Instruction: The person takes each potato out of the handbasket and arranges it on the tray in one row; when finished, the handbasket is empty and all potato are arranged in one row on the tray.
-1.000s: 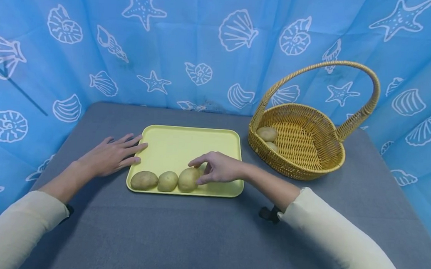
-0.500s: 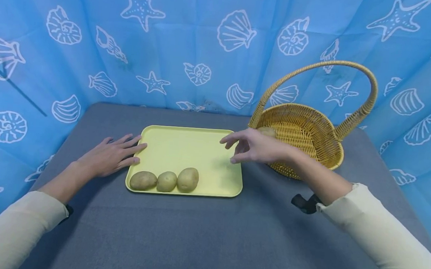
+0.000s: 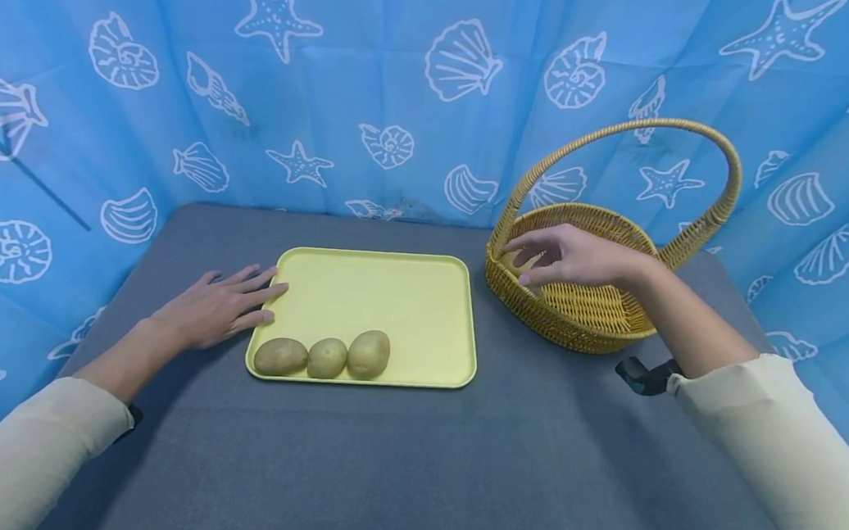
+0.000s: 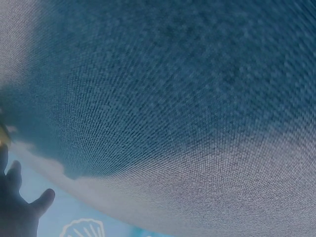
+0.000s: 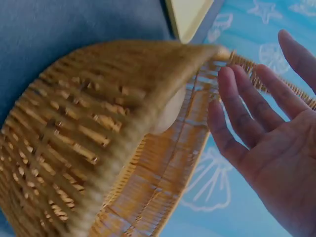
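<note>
The right hand (image 3: 573, 255) screened much of the left end of a wicker basket (image 3: 560, 328), its grip slack, thumb and fingers apart. Inside lay a basket potato (image 5: 170, 113), partly hidden behind the rim in the right wrist view; whether any fingertip touched it, I could not tell. In the left wrist view the left hand (image 3: 210, 307) was a dark shape cut off at the corner; from the head, its grip was spread flat, fingertips over the left edge of a yellow tray (image 3: 420, 322). Along the tray's near edge sat an oval potato (image 3: 281, 357), a small potato (image 3: 327, 357) and a larger potato (image 3: 369, 354). A tall handle (image 3: 693, 237) arched over the basket, and the right forearm blocked part of its near rim. Behind the grey desk (image 3: 381, 459) hung a blue shell-patterned curtain (image 3: 371, 72).
</note>
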The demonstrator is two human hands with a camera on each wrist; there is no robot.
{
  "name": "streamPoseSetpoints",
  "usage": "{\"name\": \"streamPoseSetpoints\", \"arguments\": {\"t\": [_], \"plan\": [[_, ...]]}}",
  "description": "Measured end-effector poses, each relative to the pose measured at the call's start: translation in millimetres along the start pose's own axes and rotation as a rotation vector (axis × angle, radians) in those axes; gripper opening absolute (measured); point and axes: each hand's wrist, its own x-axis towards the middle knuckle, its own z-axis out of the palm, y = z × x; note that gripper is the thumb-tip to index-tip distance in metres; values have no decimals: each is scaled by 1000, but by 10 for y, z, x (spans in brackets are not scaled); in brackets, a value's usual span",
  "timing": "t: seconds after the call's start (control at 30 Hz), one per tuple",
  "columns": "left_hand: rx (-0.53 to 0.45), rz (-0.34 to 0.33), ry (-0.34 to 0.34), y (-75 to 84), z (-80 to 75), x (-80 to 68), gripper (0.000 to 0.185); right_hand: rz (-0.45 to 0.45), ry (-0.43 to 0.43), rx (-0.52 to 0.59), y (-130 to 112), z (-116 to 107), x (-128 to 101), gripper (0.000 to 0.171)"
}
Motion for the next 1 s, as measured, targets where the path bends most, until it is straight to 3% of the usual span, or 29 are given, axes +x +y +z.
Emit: {"name": "streamPoseSetpoints", "arguments": {"t": [0.17, 0.33, 0.53, 0.77, 1.0], "plan": [[6, 6, 4, -6, 5, -2, 60, 74, -29, 20, 124, -81, -16, 43], [2, 5, 5, -14, 9, -6, 60, 160, -134, 47, 216, -158, -8, 46], [-7, -2, -5, -5, 7, -5, 60, 193, -191, 49, 321, -227, 19, 51], [-16, -8, -4, 2, -6, -10, 60, 302, -314, 209, 407, -325, 31, 54], [-12, -12, -9, -6, 0, -7, 61, 400, -370, 382, 503, -316, 62, 57]]}}
